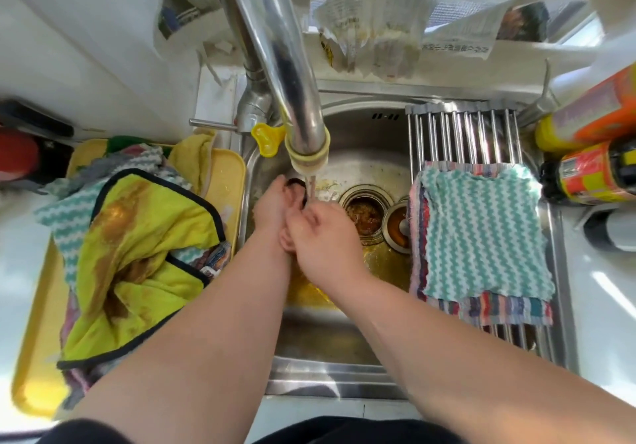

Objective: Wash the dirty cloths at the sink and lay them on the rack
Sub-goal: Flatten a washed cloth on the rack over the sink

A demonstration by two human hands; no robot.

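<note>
Both hands meet under the running tap (306,154) over the steel sink (361,141). My left hand (272,202) reaches forward with its fingers fairly straight. My right hand (323,237) lies across it, fingers bent over the left palm. A small dark shape (296,184) shows at the left fingertips; I cannot tell what it is. No cloth is plainly in either hand. A stained yellow cloth with black edging (137,258) tops a pile on the yellow tray (227,171) at left. On the roll-up rack (461,134) at right, a teal zigzag cloth (481,230) lies flat over a striped cloth (488,309).
Brownish-yellow water pools on the sink floor around the drain strainer (364,213) and a loose plug (395,227). Orange and yellow bottles (592,116) lie on the counter at far right. The rack's far bars are bare. Newspaper lines the ledge behind the sink.
</note>
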